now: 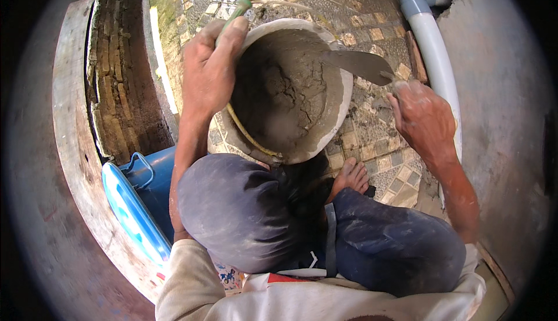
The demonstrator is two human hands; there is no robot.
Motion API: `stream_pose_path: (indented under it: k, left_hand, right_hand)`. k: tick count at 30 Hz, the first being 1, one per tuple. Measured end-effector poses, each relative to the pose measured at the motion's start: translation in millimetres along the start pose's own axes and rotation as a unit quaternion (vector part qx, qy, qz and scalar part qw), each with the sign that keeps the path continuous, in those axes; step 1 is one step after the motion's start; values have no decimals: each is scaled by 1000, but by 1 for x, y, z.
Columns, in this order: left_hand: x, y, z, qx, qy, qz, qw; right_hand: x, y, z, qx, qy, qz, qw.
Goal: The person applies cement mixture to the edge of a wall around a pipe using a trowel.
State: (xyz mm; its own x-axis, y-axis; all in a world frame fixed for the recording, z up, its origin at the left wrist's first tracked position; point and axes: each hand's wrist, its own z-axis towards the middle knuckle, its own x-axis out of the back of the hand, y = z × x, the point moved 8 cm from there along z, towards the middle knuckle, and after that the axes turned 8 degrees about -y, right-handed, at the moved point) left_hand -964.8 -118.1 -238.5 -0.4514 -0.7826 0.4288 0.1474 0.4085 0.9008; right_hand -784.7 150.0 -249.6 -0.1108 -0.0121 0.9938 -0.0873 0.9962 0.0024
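Your left hand (212, 68) clamps the handle grip (237, 12), your right hand (424, 115) the trowel (361, 65) across the bucket (344, 103)'s right rim; you're likely working mortar (299, 97); next, brace the bucket.

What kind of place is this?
Probably a small building or repair spot, maybe at a home. The clues: a bucket of wet, grey, cement-like mix, a trowel in the right hand, and a thick grey pipe beside the mosaic-tiled floor.

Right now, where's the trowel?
In the head view, the trowel is right of centre, in the right hand, overlapping the rim of the bucket.
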Motion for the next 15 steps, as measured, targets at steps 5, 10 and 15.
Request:
stream_pose_path:
  k: [5,10,15]
  left_hand:
    - [-12,12,3,-80,25,4,996]
    - [-4,1,-7,-75,82,-41,993]
    - [-5,-13,0,-63,110,-90,988]
  right_hand:
    - [-40,-28,16,71,-148,-4,986]
    - [-82,-56,28,123,-244,117,955]
    - [-120,-80,17,87,-256,304,913]
